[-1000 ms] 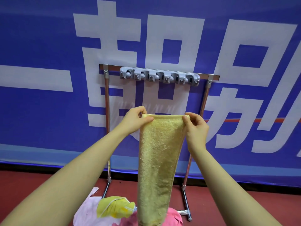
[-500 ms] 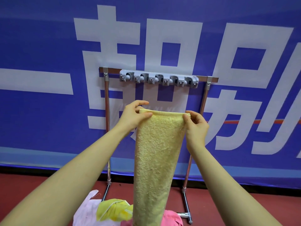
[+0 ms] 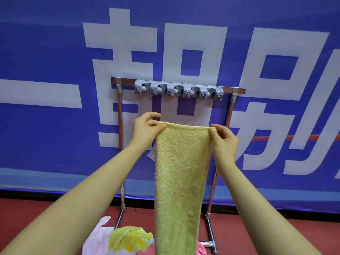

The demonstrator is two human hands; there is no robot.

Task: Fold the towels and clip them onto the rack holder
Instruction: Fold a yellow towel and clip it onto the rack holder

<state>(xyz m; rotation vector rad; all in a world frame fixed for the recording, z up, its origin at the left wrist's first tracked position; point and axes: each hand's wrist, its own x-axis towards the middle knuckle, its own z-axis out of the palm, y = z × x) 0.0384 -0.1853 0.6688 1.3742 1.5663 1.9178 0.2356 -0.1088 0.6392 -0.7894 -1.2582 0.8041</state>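
Note:
A long tan towel point(image 3: 181, 172) hangs straight down in front of me, folded into a narrow strip. My left hand point(image 3: 145, 130) pinches its top left corner and my right hand point(image 3: 223, 140) pinches its top right corner, holding the top edge level. Above and behind the towel, a grey clip holder point(image 3: 178, 90) with several clips is fixed to the top bar of a metal rack point(image 3: 119, 137). No towel hangs in the clips. The towel's top edge sits well below the clip holder.
A pile of other towels lies on the red floor below: a pale pink one point(image 3: 95, 238), a yellow-green one point(image 3: 128, 238) and a bright pink one point(image 3: 200, 249). A blue banner point(image 3: 46, 52) with large white characters stands right behind the rack.
The towel's top edge stays at about the same height below the clip holder. My left fingers shifted slightly on the corner; the towel hangs a little straighter.

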